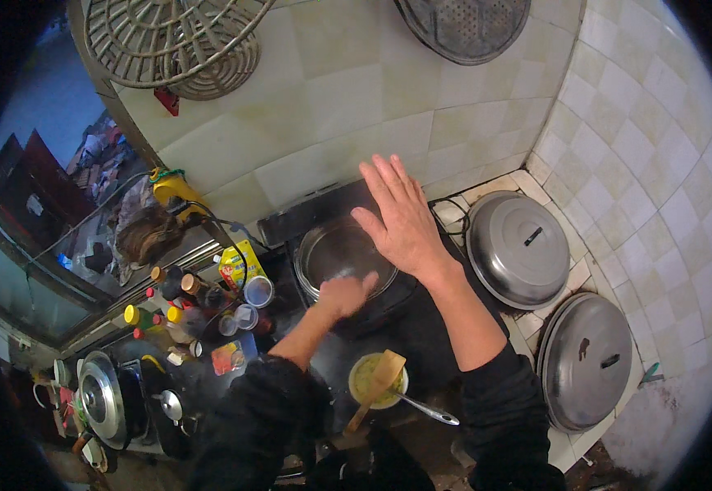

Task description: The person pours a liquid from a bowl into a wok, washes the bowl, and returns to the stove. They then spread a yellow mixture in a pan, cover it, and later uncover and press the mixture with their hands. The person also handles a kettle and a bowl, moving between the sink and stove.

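A round metal pan point(331, 248) sits on the black stove, its inside partly hidden by my hands. My left hand point(346, 297) is over the pan's near edge, blurred, fingers curled with the thumb out; whether it holds anything is not visible. My right hand point(397, 224) is raised over the pan's right side, fingers extended and thumb spread, holding nothing. Closer to me stands a bowl of yellowish food point(365, 368), with a wooden spatula point(386, 370) lying across it and a metal spoon point(429, 411) leaning out over its rim.
Large metal lids point(503, 258) point(583, 362) rest on the tiled ledge at right. Bottles point(193, 285), a yellow pouch point(241, 264) and small plastic containers point(259, 291) crowd the left. A lidded pot point(101, 393) stands farther left. Woven racks point(171, 37) hang above.
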Demonstrator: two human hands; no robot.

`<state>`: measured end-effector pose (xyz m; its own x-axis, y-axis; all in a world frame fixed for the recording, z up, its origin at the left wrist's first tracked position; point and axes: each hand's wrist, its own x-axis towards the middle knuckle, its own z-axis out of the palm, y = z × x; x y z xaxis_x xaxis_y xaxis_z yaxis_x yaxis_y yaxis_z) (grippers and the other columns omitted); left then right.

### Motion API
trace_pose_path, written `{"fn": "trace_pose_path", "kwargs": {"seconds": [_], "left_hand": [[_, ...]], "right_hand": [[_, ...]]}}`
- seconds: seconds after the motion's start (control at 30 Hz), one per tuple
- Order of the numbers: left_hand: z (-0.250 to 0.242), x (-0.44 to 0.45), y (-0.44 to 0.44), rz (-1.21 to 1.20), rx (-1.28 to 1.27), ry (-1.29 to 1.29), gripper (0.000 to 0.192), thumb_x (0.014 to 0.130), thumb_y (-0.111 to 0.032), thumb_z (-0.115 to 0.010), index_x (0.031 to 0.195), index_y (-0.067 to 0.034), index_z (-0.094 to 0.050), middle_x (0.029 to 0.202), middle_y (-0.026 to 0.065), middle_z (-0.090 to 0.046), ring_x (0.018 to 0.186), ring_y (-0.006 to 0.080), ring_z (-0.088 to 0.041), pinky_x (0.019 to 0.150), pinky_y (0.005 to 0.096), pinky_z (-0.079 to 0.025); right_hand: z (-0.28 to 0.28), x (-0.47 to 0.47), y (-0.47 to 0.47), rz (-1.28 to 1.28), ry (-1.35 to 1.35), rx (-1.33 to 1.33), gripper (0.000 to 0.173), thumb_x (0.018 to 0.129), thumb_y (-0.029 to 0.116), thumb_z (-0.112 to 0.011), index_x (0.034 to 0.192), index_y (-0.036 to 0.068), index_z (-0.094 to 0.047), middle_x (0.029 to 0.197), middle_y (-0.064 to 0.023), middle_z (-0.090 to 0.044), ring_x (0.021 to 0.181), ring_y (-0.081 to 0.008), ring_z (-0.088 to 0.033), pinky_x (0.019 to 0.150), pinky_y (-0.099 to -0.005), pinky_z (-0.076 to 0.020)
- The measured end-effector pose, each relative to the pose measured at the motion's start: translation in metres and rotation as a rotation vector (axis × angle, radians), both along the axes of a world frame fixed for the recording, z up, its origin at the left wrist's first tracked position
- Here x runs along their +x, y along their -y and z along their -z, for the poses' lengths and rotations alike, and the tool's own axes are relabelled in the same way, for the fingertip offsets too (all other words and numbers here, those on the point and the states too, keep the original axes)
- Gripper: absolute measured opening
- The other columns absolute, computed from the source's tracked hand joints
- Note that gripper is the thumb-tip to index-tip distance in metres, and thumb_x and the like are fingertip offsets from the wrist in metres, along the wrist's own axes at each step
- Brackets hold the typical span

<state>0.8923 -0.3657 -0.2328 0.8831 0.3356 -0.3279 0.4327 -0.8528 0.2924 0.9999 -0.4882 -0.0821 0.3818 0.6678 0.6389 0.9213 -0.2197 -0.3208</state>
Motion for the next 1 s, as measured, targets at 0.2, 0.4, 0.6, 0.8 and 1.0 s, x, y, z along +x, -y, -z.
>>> {"fn": "trace_pose_path", "kwargs": {"seconds": [0.2,0.4,0.6,0.8,1.0], "left_hand": [[0.027,0.056,-0.050,-0.697,-1.144,-0.004,0.060,0.104,-0.046,-0.024,0.115,0.004,-0.055,0.095,0.0205,-0.070,0.087,0.0329,-0.070,0.069,0.0397,-0.057],[0.064,0.059,-0.063,-0.841,-1.343,0.112,0.059,0.102,-0.037,-0.023,0.113,0.007,-0.061,0.102,0.0286,-0.068,0.081,0.0385,-0.071,0.071,0.0443,-0.060],[0.068,0.069,-0.064,-0.889,-1.272,0.066,0.051,0.101,-0.033,-0.030,0.111,0.005,-0.063,0.104,0.0252,-0.069,0.086,0.0381,-0.071,0.070,0.0456,-0.059],[0.065,0.073,-0.050,-0.240,-0.432,0.206,0.037,0.096,-0.028,-0.043,0.105,0.000,-0.066,0.098,0.0217,-0.070,0.085,0.0376,-0.069,0.070,0.0462,-0.058],[-0.007,-0.034,0.043,-0.189,-0.079,0.705,0.022,0.091,-0.027,-0.057,0.086,-0.005,-0.060,0.082,0.0176,-0.065,0.081,0.0394,-0.063,0.072,0.0486,-0.050]], "right_hand": [[0.000,-0.003,0.004,0.004,-0.028,-0.048,0.059,0.096,0.035,-0.055,0.145,0.004,-0.039,0.152,-0.0174,-0.035,0.144,-0.0366,-0.026,0.115,-0.0467,-0.0257],[0.006,-0.005,0.005,-0.004,-0.035,-0.015,0.060,0.096,0.035,-0.056,0.144,0.005,-0.040,0.151,-0.0170,-0.036,0.144,-0.0369,-0.026,0.115,-0.0466,-0.0267],[0.007,-0.003,0.003,-0.024,-0.040,0.030,0.059,0.095,0.034,-0.057,0.144,0.005,-0.041,0.152,-0.0175,-0.035,0.144,-0.0373,-0.026,0.115,-0.0463,-0.0265],[0.011,-0.008,0.010,-0.012,-0.082,-0.037,0.061,0.095,0.031,-0.059,0.145,0.004,-0.038,0.153,-0.0179,-0.034,0.144,-0.0372,-0.025,0.116,-0.0453,-0.0256],[0.037,-0.024,0.033,0.033,-0.054,-0.077,0.061,0.092,0.027,-0.062,0.143,0.002,-0.040,0.151,-0.0196,-0.036,0.143,-0.0381,-0.027,0.116,-0.0439,-0.0261]]}}
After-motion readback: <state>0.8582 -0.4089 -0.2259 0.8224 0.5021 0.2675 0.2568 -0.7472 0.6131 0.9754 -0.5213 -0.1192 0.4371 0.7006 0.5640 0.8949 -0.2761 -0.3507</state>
